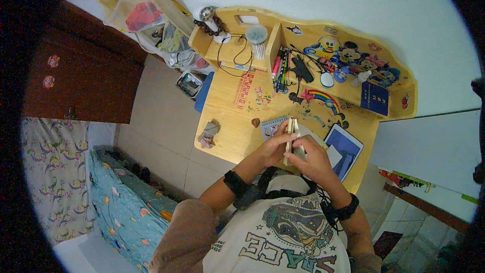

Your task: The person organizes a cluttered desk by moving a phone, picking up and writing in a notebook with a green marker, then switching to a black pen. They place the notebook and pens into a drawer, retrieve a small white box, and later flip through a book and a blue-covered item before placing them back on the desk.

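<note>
Close in front of my chest, both hands hold a small, thick, pale book-like object point(290, 142) upright, its narrow edge facing up. My left hand point(276, 146) grips its left side, with the thumb across the edge. On the right side, my right hand point(312, 157) has its thumb and fingers against the edges. A gap shows between its layers near the top; whether it is a bound book or stacked boards I cannot tell. Behind my left hand a spiral notebook point(269, 129) lies partly hidden on the wooden desk point(231, 121).
Right of my hands lies a white-framed tablet point(345, 148), partly under a white paper point(333, 156). A crumpled grey cloth point(209, 134) lies near the left edge. Pens point(279, 70), a tub of cotton swabs point(257, 40), a handheld fan point(208, 19) and a blue booklet point(374, 98) stand along the back shelf.
</note>
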Tool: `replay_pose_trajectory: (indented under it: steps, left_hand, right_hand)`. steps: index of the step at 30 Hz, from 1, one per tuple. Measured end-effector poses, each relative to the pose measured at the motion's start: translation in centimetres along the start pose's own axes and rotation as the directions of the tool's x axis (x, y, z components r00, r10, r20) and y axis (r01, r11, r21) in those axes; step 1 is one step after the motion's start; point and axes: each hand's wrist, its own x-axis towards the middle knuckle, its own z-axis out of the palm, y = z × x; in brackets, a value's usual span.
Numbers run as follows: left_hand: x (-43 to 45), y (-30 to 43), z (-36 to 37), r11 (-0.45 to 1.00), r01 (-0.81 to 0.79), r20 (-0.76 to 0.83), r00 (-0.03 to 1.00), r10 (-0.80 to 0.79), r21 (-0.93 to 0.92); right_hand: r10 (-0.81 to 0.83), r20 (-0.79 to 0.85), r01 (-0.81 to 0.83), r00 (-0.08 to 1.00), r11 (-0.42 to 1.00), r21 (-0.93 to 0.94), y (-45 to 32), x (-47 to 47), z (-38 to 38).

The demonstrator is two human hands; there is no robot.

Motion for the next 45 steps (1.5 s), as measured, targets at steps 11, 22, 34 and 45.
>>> replay_pose_trajectory:
  steps: [11,22,34,45]
  left_hand:
    - [-0.5,0.1,-0.1,0.995,0.056,-0.026,0.998,-0.054,0.087]
    - [0.4,-0.8,-1.6,0.986,0.083,-0.087,0.994,-0.070,0.147]
    - [1.2,-1.4,-2.1,0.977,0.138,-0.172,0.979,-0.110,0.165]
    - [0.5,-0.3,-0.8,0.977,0.182,-0.105,0.980,-0.171,0.109]
  right_hand:
    - [-0.015,-0.045,0.017,0.999,0.999,0.045,1.2,-0.1,-0.1]
    - [-0.001,0.002,0.001,1.000,0.999,0.048,1.4,0.0,-0.5]
    - [-0.019,0.051,0.016,0.999,0.998,0.058,2.1,-0.3,-1.0]
    - [-0.011,0.051,0.013,0.999,0.999,-0.032,0.7,-0.4,-1.6]
